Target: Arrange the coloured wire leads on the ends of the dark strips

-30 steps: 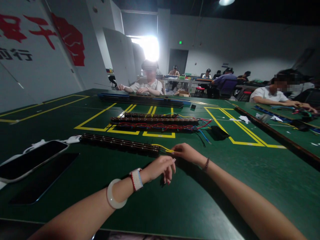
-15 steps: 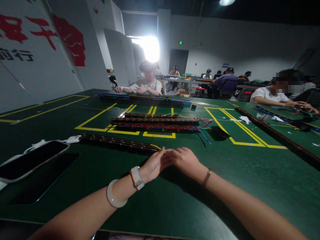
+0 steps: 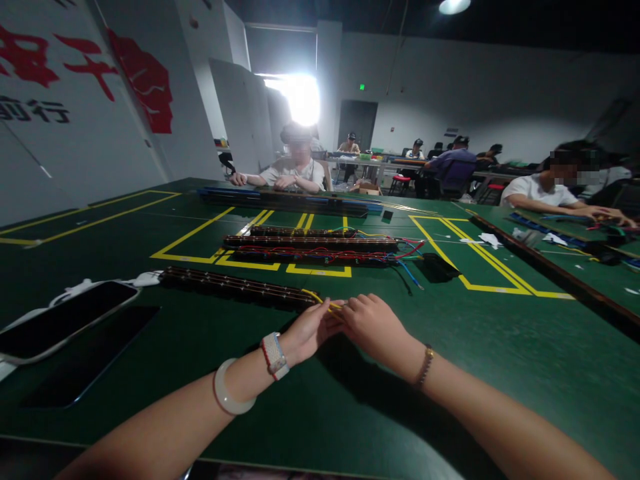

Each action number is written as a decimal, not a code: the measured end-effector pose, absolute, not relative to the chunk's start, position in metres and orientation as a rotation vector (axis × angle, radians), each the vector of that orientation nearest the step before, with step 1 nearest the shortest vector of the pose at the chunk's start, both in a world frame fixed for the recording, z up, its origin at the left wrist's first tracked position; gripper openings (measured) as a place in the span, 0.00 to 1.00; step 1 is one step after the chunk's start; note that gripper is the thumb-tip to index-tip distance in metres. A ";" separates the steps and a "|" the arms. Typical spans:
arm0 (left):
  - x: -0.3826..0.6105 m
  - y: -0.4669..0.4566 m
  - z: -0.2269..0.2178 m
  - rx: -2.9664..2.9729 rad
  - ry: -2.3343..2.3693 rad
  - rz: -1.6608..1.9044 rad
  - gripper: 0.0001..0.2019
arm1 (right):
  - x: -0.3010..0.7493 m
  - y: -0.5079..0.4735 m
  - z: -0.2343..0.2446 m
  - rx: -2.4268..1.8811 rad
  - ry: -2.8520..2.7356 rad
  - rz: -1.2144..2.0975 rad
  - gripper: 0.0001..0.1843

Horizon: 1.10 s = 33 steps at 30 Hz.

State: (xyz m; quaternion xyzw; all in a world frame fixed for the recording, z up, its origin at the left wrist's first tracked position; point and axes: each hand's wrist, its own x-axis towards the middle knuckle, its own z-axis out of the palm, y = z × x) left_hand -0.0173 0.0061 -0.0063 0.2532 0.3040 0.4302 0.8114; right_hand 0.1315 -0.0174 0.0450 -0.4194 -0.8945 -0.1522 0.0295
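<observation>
A yellow wire [image 3: 312, 294] comes off the right end of a long dark strip [image 3: 235, 285] with rows of small shiny points, which lies on the green table [image 3: 475, 373]. My left hand [image 3: 309, 330] is closed on this wire, thumb on top, close to the strip's end. Meeting it from the right, my right hand [image 3: 373, 327] pinches the same wire; its fingertips are partly hidden behind the knuckles. The hands almost touch. Beyond them lie several similar strips [image 3: 310, 241] with red, blue and green wires at their right ends.
At the left are a phone [image 3: 70, 320] with a white cable and a dark flat panel [image 3: 95, 360]. A long brown bar [image 3: 550, 267] crosses the right side. Yellow tape [image 3: 320, 271] marks boxes on the table. Co-workers sit across and at the right.
My right hand has shifted slightly, its wrist turning a little to the right and down. More of the yellow wire shows between my hands. My left hand has hardly moved.
</observation>
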 end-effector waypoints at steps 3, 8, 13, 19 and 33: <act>-0.018 0.006 -0.006 0.546 0.635 0.901 0.11 | 0.131 -0.016 0.038 -1.337 -2.833 -0.440 0.07; -0.018 0.004 -0.002 0.546 0.664 0.884 0.12 | 0.130 -0.021 0.049 -1.397 -2.811 -0.400 0.06; -0.019 0.005 -0.002 0.556 0.651 0.850 0.17 | 0.138 -0.014 0.065 -1.304 -2.672 -0.606 0.04; -0.018 0.003 -0.004 0.624 0.656 0.867 0.09 | 0.159 0.023 0.037 -1.287 -2.628 -0.600 0.03; -0.037 0.008 0.023 0.896 0.967 0.545 0.08 | 0.167 0.038 0.000 -1.297 -2.681 -0.470 0.05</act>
